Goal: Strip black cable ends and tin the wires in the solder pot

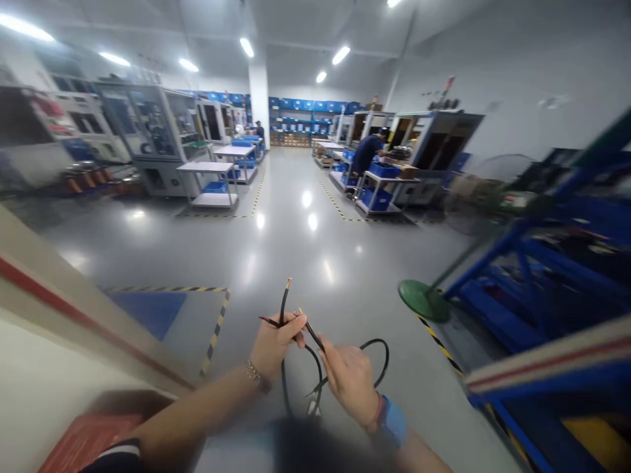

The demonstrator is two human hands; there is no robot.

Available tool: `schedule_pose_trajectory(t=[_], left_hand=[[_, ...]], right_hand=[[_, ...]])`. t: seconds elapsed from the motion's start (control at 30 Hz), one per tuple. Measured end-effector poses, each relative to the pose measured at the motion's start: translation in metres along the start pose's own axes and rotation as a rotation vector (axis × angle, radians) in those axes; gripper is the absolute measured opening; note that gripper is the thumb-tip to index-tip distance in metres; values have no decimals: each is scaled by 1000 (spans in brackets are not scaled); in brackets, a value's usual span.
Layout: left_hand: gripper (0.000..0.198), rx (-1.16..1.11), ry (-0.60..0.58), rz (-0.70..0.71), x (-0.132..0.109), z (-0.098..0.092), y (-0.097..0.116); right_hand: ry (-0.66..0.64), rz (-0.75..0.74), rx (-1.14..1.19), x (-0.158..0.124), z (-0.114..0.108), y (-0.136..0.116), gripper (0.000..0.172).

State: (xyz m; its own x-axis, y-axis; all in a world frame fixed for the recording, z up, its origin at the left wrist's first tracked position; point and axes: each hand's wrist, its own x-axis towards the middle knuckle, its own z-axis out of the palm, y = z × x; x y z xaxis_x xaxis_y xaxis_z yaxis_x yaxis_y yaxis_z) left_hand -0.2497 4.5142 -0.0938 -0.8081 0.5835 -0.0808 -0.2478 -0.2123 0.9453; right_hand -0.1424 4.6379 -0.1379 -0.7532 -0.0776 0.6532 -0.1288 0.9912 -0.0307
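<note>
Left hand [272, 348] is closing snugly around black cables [385, 360], right hand [349, 381] is pinching one narrowly near its stripped tips [287, 282]; they're looping between both hands, looking light and springy, best held by the sheath [283, 314]

My bare left hand [276, 345], at lower centre of the frame, curls closed, its forearm [197, 410] slanting from lower left; my bare right hand [349, 381] pinches just beside it.

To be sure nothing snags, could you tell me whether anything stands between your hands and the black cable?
Nothing visible does: the left hand and right hand both grip the black cable.
</note>
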Motion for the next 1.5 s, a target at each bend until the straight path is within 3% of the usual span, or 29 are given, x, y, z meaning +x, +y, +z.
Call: schedule_pose_trajectory(t=[0.1,0.17,0.27,0.4,0.6,0.83,0.93,1.03,1.13,1.23,1.37,1.5], left_hand=[[20,-94,187,34,79,3,12],[19,-135,314,69,123,-6,24],[19,-174,486,120,176,-38,42],[22,-172,610,129,241,-100,58],[25,-147,611,99,357,-202,89],[19,-21,409,-60,498,-303,154],[17,27,370,-91,567,-349,170],[18,67,407,-77,639,-400,184],[20,87,554,-17,709,-451,207],[23,25,772,86,764,-502,241],[22,-75,995,210,803,-576,284],[20,-158,1176,315,827,-668,303]], right_hand=[[28,-50,149,63,54,53,29],[19,-115,231,109,87,78,27],[-2,-255,355,178,139,104,26],[-62,-439,502,267,218,130,25],[-226,-593,506,401,322,162,18],[-306,-684,448,550,414,197,20],[-308,-691,467,607,476,217,21],[-266,-706,473,670,552,229,21],[-166,-705,526,742,630,227,20],[-111,-702,668,818,697,207,21],[-119,-801,856,915,772,154,22],[-99,-971,951,1000,850,86,23]])
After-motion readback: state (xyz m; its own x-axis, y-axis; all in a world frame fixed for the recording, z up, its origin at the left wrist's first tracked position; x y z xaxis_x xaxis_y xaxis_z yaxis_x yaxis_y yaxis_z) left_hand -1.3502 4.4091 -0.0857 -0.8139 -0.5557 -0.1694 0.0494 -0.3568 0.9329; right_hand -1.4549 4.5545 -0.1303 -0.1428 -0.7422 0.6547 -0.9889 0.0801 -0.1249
